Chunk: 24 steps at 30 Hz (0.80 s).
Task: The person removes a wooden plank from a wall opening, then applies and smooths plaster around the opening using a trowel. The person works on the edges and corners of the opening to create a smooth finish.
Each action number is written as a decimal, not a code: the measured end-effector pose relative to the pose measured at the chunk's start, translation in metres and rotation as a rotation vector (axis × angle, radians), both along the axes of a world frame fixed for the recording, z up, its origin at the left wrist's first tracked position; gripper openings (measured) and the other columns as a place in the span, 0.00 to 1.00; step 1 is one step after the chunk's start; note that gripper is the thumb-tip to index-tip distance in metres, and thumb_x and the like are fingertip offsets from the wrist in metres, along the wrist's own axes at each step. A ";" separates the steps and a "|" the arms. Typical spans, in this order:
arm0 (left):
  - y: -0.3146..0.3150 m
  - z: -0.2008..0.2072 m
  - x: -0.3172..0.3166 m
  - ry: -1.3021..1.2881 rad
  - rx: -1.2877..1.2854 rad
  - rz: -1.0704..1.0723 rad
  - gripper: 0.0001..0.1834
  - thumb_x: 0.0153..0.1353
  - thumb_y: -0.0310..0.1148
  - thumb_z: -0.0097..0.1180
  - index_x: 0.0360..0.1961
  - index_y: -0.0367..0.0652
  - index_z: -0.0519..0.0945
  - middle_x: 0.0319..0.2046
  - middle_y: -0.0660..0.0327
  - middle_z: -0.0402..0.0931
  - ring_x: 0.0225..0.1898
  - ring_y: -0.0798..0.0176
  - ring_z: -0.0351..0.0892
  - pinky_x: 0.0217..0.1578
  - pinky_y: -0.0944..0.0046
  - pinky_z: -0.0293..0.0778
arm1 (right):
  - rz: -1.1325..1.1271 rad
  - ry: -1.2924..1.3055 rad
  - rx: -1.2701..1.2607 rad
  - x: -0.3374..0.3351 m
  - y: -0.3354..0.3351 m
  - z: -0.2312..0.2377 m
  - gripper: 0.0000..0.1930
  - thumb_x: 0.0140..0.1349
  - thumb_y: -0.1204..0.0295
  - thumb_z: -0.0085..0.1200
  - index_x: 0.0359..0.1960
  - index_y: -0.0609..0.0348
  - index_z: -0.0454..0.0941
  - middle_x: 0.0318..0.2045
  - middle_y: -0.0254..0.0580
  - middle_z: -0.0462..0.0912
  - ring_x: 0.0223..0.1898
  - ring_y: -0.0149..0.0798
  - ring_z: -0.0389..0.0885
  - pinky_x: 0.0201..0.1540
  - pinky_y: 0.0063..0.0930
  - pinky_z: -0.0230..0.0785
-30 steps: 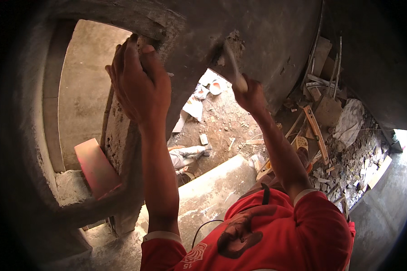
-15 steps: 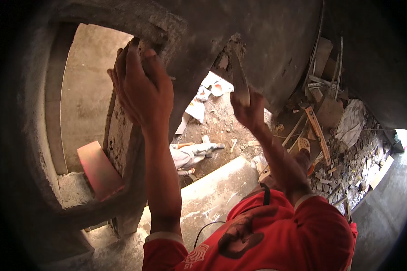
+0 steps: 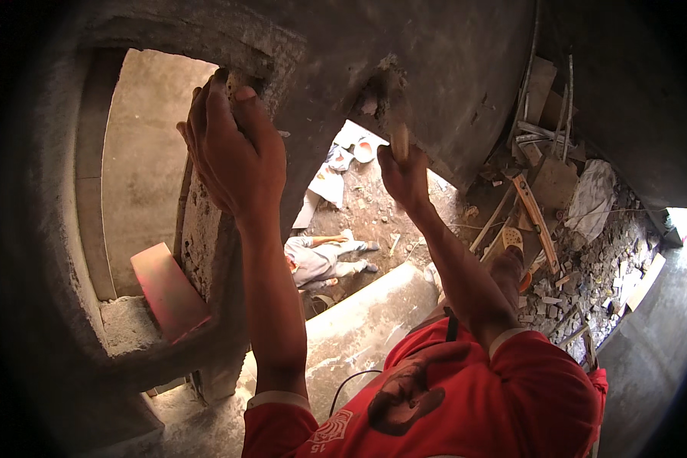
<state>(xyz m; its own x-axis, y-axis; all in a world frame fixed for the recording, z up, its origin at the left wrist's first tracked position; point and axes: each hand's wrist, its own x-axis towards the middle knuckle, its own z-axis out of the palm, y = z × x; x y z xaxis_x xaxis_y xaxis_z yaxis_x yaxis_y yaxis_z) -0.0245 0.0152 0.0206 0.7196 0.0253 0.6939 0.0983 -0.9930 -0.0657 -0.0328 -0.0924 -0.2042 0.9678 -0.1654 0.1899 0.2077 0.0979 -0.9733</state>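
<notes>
My left hand [image 3: 240, 164] is raised to the rough edge [image 3: 261, 72] of a window-like opening in the grey wall. Its fingers reach over the far side of that edge and the thumb rests on the near side, so the hand grips it. My right hand [image 3: 406, 177] is closed round the pale handle of a tool [image 3: 399, 143]. The tool's upper end is blurred against a broken, rough patch [image 3: 388, 84] of the wall, and its kind is unclear.
A reddish slab [image 3: 169, 294] leans on the opening's sill. Below, a person [image 3: 324, 259] in light clothes is on the dirt ground. Rubble [image 3: 588, 294], planks [image 3: 536, 225] and a white sack [image 3: 591, 198] lie to the right. A pale ledge [image 3: 374, 305] runs beneath my arms.
My right hand has shifted slightly left and the tool in it has turned, its upper end now blurred at the wall patch. My left hand keeps its grip. The person below has changed posture.
</notes>
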 end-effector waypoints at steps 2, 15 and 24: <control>0.001 0.000 0.000 0.011 0.021 -0.004 0.25 0.75 0.44 0.43 0.60 0.36 0.77 0.59 0.45 0.76 0.64 0.42 0.73 0.71 0.40 0.58 | 0.052 0.139 -0.063 0.000 0.002 -0.001 0.15 0.65 0.67 0.58 0.23 0.64 0.72 0.15 0.36 0.70 0.19 0.28 0.67 0.21 0.35 0.61; 0.002 -0.001 0.002 -0.048 0.062 -0.032 0.25 0.75 0.45 0.43 0.60 0.38 0.77 0.60 0.46 0.76 0.64 0.41 0.73 0.70 0.37 0.59 | 0.117 0.185 -0.118 -0.002 -0.005 0.012 0.12 0.64 0.68 0.59 0.29 0.63 0.73 0.19 0.43 0.75 0.24 0.34 0.73 0.24 0.37 0.66; 0.003 0.000 0.001 -0.023 0.046 -0.050 0.25 0.75 0.45 0.43 0.60 0.37 0.77 0.59 0.45 0.77 0.63 0.39 0.74 0.70 0.36 0.59 | -0.011 0.218 0.072 -0.006 0.001 -0.001 0.14 0.65 0.70 0.57 0.22 0.61 0.70 0.16 0.32 0.71 0.22 0.24 0.68 0.22 0.29 0.61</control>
<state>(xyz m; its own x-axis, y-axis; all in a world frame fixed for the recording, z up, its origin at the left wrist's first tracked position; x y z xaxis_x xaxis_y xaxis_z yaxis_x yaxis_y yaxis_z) -0.0236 0.0179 0.0201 0.7032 -0.0426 0.7097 0.0505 -0.9927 -0.1096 -0.0384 -0.0917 -0.2053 0.9827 -0.1815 -0.0364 -0.0056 0.1675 -0.9859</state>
